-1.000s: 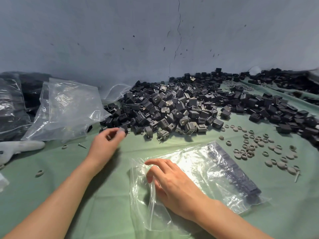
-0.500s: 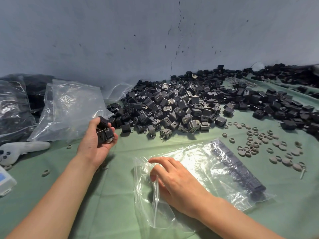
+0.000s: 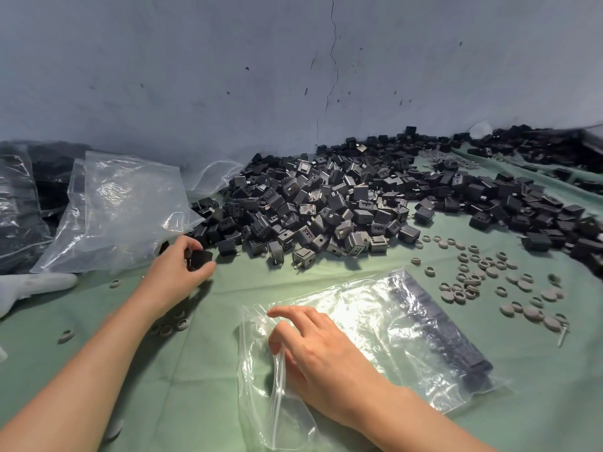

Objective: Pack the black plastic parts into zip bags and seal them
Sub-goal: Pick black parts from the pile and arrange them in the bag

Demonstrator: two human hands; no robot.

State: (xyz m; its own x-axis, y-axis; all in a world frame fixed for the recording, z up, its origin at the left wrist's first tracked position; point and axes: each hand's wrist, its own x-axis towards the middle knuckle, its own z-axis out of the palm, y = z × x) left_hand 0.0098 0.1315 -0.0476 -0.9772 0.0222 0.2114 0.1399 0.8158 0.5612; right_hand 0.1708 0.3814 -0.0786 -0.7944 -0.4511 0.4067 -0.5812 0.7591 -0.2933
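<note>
Left hand [image 3: 176,276] with its black parts [image 3: 199,258] now lower, back down at the pile's [image 3: 326,207] left edge.

No legible txt anywhere.
</note>
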